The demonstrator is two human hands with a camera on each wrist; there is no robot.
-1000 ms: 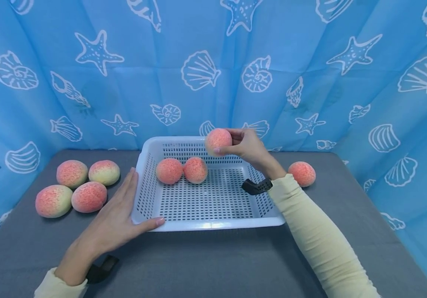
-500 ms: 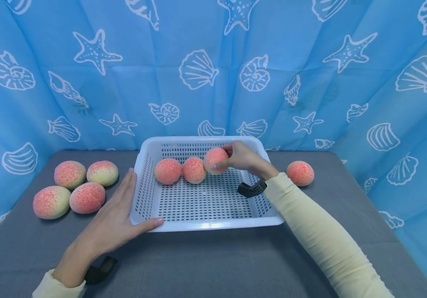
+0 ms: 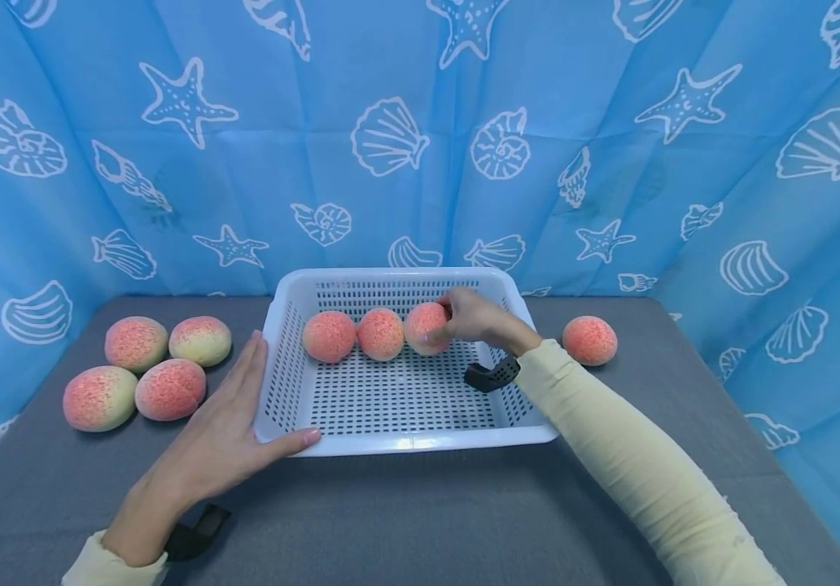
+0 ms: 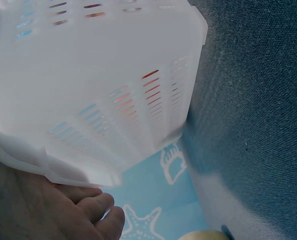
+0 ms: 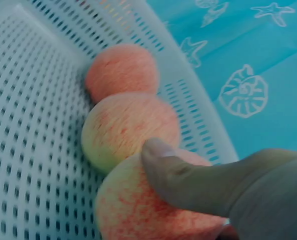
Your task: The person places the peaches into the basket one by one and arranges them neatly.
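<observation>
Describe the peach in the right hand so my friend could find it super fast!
Look for the white, rectangular, perforated plastic basket on the grey cloth. Inside is a row of three round, speckled pinkish peaches; yours is the peach at the right end. Unlike its two neighbours, it is gripped by the person's bare right hand.

Basket (image 3: 405, 443): white, rows of slots
Basket peaches (image 3: 329, 336): speckled coral-pink, yellowish in places
Left peaches (image 3: 100, 399): pink-speckled, pale yellow-green showing
Right peach (image 3: 590, 340): coral-pink, speckled
Worktop (image 3: 405, 521): grey
Curtain (image 3: 266, 155): blue, white starfish and shells
Sleeves (image 3: 632, 456): pale yellow
</observation>
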